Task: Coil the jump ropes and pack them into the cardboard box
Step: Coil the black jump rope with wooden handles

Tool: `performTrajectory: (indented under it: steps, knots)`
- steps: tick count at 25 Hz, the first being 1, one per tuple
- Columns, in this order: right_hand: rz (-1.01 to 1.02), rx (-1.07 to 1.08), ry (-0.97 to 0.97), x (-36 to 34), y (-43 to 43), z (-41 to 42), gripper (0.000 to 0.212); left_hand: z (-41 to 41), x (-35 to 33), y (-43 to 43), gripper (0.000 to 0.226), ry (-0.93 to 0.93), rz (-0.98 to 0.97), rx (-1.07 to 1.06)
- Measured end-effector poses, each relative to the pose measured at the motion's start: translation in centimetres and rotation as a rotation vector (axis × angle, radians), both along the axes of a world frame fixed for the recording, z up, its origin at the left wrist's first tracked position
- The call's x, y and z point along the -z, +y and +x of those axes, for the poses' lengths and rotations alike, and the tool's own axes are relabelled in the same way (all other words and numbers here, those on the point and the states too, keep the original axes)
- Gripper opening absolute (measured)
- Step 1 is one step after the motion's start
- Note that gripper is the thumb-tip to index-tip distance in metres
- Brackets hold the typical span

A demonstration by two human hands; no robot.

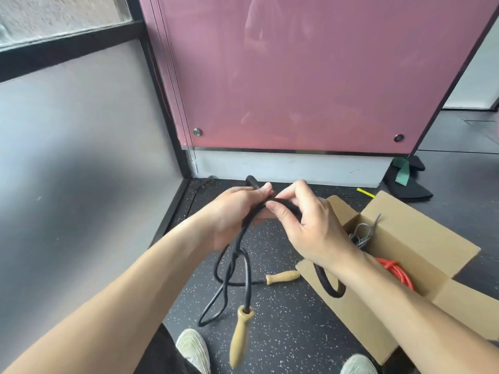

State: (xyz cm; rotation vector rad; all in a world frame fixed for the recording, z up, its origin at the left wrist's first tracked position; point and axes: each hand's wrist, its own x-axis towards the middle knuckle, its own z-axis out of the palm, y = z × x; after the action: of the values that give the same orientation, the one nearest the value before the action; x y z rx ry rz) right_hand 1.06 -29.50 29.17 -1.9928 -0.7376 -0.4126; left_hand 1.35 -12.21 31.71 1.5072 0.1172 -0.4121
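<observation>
Fingers (279,211) curled, pinching black rope (247,273) — handle (240,338) dangling

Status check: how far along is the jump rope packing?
Done: a red rope and a grey rope lie in the cardboard box. In hand: left hand and right hand both grip the black rope; its loops hang loose, one wooden handle dangling, the second handle low by the box flap. Left: finish coiling the black rope and pack it.
</observation>
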Motion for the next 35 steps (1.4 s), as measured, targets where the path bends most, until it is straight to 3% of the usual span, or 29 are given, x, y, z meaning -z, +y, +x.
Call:
performTrajectory:
  steps: [4, 6, 9, 11, 13, 15, 17, 19, 21, 23, 26, 27, 30, 33, 35]
  knots:
    - [-0.136, -0.111, -0.051, 0.1, -0.3, 0.1, 0.037, 0.9, -0.4, 0.0, 0.030, -0.028, -0.145, -0.213]
    - [-0.049, -0.256, 0.075, -0.4, -0.8, -0.2, 0.046, 2.3, -0.5, 1.5, 0.028, -0.011, -0.248, -0.427]
    - [0.005, -0.381, 0.197, -2.1, -3.1, -0.1, 0.037, 3.9, -0.8, 5.4, 0.036, -0.013, -0.544, -0.667]
    - [-0.248, -0.282, 0.079, -2.9, -5.7, 1.1, 0.040, 4.1, -1.1, 8.0, 0.040, -0.025, -0.623, -0.727]
    - [-0.434, -0.150, 0.089, -2.7, -8.3, 2.7, 0.039, 4.0, -1.2, 9.6, 0.043, -0.018, -0.595, -0.737]
    - [-0.435, -0.002, 0.117, -2.5, -9.9, 3.8, 0.041, 4.0, -0.8, 10.6, 0.038, -0.012, -0.487, -0.740]
    - [-0.283, 0.307, 0.088, -2.6, -11.2, 4.5, 0.056, 3.9, -0.2, 10.8, 0.031, -0.018, -0.221, -0.745]
    - [-0.003, 0.586, 0.085, -3.2, -12.9, 5.2, 0.052, 3.5, 0.5, 10.3, 0.030, -0.034, 0.058, -0.717]
    - [0.077, 0.690, 0.061, -4.0, -13.4, 4.9, 0.048, 2.8, 0.5, 8.7, 0.027, -0.038, 0.005, -0.611]
    - [-0.021, 0.554, 0.150, -4.2, -11.5, 3.5, 0.048, 2.2, -0.9, 6.4, 0.026, -0.057, -0.132, -0.481]
    - [-0.278, 0.168, 0.311, -2.6, -5.0, 0.9, 0.025, 0.9, -3.6, 2.7, 0.024, -0.155, -0.205, -0.280]
    - [-0.280, 0.113, 0.331, -1.5, -3.0, 0.3, 0.032, 0.5, -4.2, 1.9, 0.023, -0.196, -0.206, -0.208]
    - [-0.079, 0.291, 0.197, 0.8, -0.5, 0.7, 0.061, -0.2, -4.7, 1.0, 0.028, -0.245, -0.105, -0.098]
    - [-0.040, 0.545, 0.169, 0.5, -1.7, 2.2, 0.052, -0.6, -4.2, 1.9, 0.035, -0.266, 0.003, -0.039]
    - [-0.167, 0.493, 0.212, 0.4, -2.6, 3.1, 0.029, -0.5, -3.7, 2.5, 0.035, -0.311, 0.057, -0.017]
